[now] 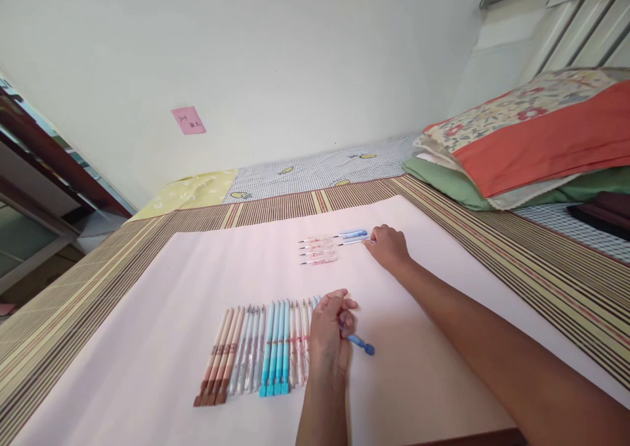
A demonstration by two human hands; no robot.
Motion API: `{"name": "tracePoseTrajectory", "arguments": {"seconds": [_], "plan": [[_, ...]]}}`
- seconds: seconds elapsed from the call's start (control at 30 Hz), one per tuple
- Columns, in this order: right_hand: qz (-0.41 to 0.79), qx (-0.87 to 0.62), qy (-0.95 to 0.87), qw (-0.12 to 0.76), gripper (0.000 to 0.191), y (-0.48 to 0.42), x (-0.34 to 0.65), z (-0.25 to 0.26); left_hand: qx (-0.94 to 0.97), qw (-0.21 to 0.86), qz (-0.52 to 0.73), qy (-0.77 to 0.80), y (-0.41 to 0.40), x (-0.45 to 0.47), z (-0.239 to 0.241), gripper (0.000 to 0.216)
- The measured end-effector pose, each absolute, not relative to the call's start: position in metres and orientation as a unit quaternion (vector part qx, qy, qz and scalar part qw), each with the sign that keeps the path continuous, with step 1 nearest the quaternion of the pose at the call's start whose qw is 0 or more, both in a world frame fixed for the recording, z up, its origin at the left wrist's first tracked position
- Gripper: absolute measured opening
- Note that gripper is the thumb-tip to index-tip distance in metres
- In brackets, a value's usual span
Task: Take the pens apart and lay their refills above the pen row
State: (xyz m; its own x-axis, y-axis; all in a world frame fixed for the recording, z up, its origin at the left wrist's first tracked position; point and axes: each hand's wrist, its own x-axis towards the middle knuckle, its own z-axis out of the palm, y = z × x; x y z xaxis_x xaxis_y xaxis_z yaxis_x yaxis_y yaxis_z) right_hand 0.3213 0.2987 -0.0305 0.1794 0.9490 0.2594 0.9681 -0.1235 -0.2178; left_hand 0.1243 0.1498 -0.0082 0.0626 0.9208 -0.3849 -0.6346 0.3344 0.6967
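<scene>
My right hand [388, 246] is at the far part of the pale sheet, its fingers pinched on the end of a slim pen piece [353, 241] with a dark tip pointing left. Just beyond that lies a similar blue pen piece [353, 233]. To their left are several short clear pen pieces with red print [319, 254], tips also leftward. Nearer, my left hand [332, 328] has its fingers curled around a blue pen part [363, 345], whose rounded end sticks out to the right. The rest of that part is hidden by the hand.
Left of my left hand lies a row of pens: brown pens [221, 361], clear greyish pens [249, 351], bright blue pens [277, 351] and red-patterned pens [298, 341]. The pale sheet [147, 341] rests on a striped mat [113, 275]. Folded bedding [541, 144] is piled at right.
</scene>
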Motion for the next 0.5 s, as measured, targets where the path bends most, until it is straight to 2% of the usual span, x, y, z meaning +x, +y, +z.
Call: {"name": "tracePoseTrajectory", "arguments": {"seconds": [0.5], "plan": [[-0.008,-0.765,-0.625,0.156,0.029,0.3013,0.3169,-0.0266,0.174,0.710,0.547,0.408,0.1508,0.1247,-0.0091,0.048]]}}
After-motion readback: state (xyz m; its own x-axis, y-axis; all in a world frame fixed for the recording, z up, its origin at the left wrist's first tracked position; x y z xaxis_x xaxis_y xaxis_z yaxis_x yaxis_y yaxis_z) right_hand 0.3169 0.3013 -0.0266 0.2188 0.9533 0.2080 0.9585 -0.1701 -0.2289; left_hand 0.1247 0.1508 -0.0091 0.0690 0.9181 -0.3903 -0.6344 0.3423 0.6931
